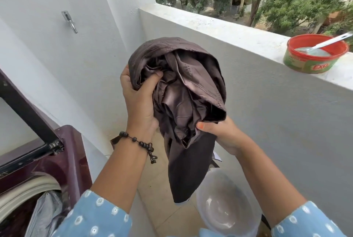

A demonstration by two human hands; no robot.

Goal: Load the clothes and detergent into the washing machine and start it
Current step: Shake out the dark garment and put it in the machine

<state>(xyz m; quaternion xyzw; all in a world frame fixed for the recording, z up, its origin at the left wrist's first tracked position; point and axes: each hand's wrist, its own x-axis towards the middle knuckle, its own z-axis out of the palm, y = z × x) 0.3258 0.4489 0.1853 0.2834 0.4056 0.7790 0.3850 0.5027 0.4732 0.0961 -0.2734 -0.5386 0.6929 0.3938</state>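
A bunched dark brown satin garment (183, 91) is held up in front of me with both hands. My left hand (139, 99) grips its left side, thumb dug into the folds. My right hand (221, 133) pinches the lower right hem from below. One end of the cloth hangs down toward the floor. The maroon top-load washing machine (70, 152) stands at the lower left with its lid (21, 106) raised; grey cloth (45, 215) lies in the drum. A red and green detergent tub (315, 55) with a white scoop (324, 42) sits on the parapet ledge at the right.
A clear plastic tub (227, 206) stands on the tiled floor below my right arm. The white balcony parapet (229, 32) runs along the right, with trees beyond it. A metal hook (69, 21) is fixed on the wall to the left.
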